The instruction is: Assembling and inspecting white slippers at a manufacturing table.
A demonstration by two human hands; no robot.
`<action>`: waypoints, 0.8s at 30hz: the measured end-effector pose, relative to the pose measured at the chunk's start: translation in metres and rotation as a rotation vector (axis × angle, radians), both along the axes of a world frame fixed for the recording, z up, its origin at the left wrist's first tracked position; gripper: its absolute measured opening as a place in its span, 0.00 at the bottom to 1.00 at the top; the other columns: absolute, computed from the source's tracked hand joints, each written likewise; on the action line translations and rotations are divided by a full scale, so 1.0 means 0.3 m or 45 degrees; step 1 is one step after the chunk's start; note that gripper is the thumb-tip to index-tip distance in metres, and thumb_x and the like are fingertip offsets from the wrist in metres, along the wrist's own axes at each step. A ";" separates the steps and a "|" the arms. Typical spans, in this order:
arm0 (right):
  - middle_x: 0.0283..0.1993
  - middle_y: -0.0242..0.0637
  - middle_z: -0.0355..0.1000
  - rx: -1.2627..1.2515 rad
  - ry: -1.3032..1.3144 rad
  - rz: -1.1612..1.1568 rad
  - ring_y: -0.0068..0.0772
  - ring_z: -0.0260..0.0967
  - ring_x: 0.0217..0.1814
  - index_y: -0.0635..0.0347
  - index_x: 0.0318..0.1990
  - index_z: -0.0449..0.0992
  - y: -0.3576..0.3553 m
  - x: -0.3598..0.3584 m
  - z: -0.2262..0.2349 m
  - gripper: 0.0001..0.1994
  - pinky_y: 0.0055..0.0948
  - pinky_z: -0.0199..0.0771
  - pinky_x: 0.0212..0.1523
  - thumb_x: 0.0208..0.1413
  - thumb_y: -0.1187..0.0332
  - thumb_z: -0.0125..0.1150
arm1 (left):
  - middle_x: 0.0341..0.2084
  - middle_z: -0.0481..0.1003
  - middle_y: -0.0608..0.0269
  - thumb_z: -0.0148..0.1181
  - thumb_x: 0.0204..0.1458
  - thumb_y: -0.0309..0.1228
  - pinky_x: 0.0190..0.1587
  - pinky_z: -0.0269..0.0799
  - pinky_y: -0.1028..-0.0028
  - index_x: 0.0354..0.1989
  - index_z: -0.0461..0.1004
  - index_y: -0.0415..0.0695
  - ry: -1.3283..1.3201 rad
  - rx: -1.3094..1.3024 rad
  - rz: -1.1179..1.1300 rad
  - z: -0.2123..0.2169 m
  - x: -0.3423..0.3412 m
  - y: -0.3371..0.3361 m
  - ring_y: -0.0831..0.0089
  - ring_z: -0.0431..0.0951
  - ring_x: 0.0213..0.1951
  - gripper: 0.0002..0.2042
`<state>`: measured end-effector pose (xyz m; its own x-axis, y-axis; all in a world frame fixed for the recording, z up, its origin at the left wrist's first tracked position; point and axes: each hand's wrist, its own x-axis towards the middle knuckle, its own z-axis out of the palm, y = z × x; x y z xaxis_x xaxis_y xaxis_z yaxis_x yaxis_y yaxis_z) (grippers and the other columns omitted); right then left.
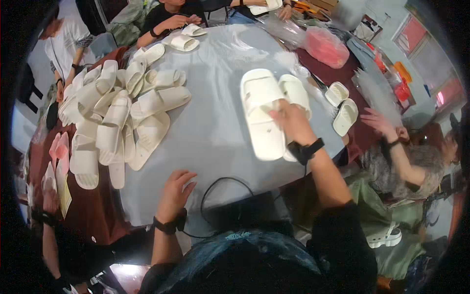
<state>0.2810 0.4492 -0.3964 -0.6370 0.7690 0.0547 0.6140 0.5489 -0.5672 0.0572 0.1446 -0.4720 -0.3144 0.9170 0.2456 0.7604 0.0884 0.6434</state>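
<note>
My right hand (292, 122) is closed on a pair of cream slide slippers (265, 132), at the right part of the grey-covered table (210, 132). The larger slipper in view shows its sole side by side with the second slipper (295, 93), which is partly covered by it and by my fingers. Whether the pair touches the table I cannot tell. My left hand (176, 192) is at the near table edge, fingers apart and holding nothing. A pile of similar cream slippers (115, 115) lies to the left of it, several overlapping.
Two cream slippers (345, 117) lie on the dark red cloth at right, near a co-worker's hand (382, 125). Pink slippers (59, 149) sit at far left. A pink bagged bundle (326, 47) lies at back right. A black cable (215, 183) loops by the near edge. Other people sit around.
</note>
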 end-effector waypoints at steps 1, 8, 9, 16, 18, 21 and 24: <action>0.37 0.53 0.73 -0.084 0.163 -0.069 0.44 0.72 0.36 0.65 0.49 0.71 0.056 0.039 -0.010 0.19 0.36 0.71 0.37 0.58 0.58 0.58 | 0.40 0.75 0.50 0.63 0.47 0.22 0.47 0.71 0.64 0.43 0.76 0.41 -0.031 -0.030 -0.005 0.004 -0.003 0.009 0.52 0.74 0.44 0.13; 0.42 0.40 0.74 -0.113 0.597 -0.174 0.29 0.68 0.46 0.70 0.49 0.73 0.356 0.153 -0.068 0.17 0.29 0.66 0.50 0.60 0.64 0.54 | 0.40 0.75 0.49 0.62 0.49 0.25 0.47 0.71 0.63 0.44 0.76 0.41 0.046 -0.053 0.158 -0.033 -0.126 -0.045 0.51 0.74 0.44 0.13; 0.43 0.37 0.74 0.176 0.408 -0.094 0.32 0.68 0.46 0.69 0.49 0.73 0.504 0.290 -0.115 0.17 0.31 0.66 0.50 0.61 0.63 0.53 | 0.40 0.75 0.48 0.62 0.49 0.26 0.47 0.70 0.62 0.44 0.76 0.41 0.096 -0.073 0.165 0.002 -0.149 -0.027 0.50 0.74 0.44 0.13; 0.58 0.41 0.67 -0.239 0.536 -0.213 0.34 0.66 0.55 0.68 0.62 0.63 0.852 0.381 -0.116 0.27 0.29 0.65 0.57 0.63 0.57 0.52 | 0.40 0.75 0.49 0.63 0.47 0.26 0.47 0.70 0.61 0.45 0.75 0.42 0.228 -0.135 0.658 0.072 -0.263 -0.220 0.50 0.74 0.44 0.14; 0.60 0.43 0.65 -0.183 0.583 -0.302 0.36 0.65 0.56 0.68 0.64 0.59 0.986 0.440 -0.143 0.30 0.31 0.66 0.56 0.62 0.56 0.53 | 0.40 0.75 0.50 0.63 0.47 0.26 0.47 0.70 0.62 0.45 0.75 0.42 0.259 -0.133 0.708 0.118 -0.262 -0.236 0.51 0.74 0.44 0.14; 0.62 0.46 0.64 -0.123 0.483 -0.419 0.39 0.65 0.57 0.67 0.66 0.57 1.202 0.559 -0.188 0.31 0.32 0.65 0.57 0.61 0.57 0.54 | 0.41 0.73 0.50 0.63 0.48 0.26 0.49 0.70 0.62 0.45 0.75 0.43 0.400 0.003 0.756 0.153 -0.288 -0.218 0.52 0.73 0.45 0.15; 0.60 0.46 0.66 0.020 0.455 -0.338 0.39 0.66 0.57 0.68 0.64 0.61 1.382 0.711 -0.220 0.29 0.32 0.64 0.57 0.60 0.58 0.54 | 0.43 0.71 0.51 0.62 0.47 0.24 0.51 0.68 0.64 0.47 0.75 0.45 0.522 0.125 0.815 0.176 -0.366 -0.171 0.53 0.71 0.48 0.16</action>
